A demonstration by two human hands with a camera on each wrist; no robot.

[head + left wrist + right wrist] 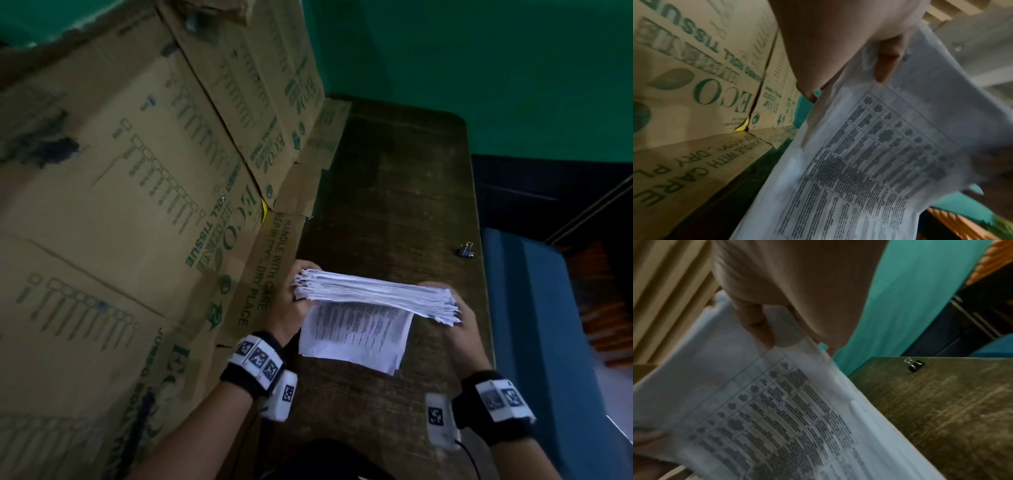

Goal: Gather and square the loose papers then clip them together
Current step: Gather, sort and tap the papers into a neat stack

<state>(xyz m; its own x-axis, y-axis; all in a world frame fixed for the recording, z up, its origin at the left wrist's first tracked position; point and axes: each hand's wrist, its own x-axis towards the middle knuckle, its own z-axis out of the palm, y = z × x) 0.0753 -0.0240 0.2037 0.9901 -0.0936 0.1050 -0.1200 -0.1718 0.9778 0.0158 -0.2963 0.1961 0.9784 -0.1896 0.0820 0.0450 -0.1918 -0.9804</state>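
Observation:
A thick stack of printed white papers (pixel 373 296) stands on edge above the dark wooden table (pixel 404 178), its top edge uneven. My left hand (pixel 298 301) grips its left end and my right hand (pixel 455 318) grips its right end. The nearest sheet (pixel 356 337) hangs lower than the others toward me. Both wrist views show the printed table on that front sheet (pixel 869 162) (pixel 777 418) with a thumb (pixel 888 65) (pixel 758 324) pressed on it. A black binder clip (pixel 466 249) (pixel 915 365) lies alone near the table's right edge.
Flattened cardboard boxes (pixel 137 192) printed in green lean along the table's left side, their flaps lying on the tabletop. A green wall (pixel 479 61) stands behind. A blue seat (pixel 534 308) sits to the right of the table.

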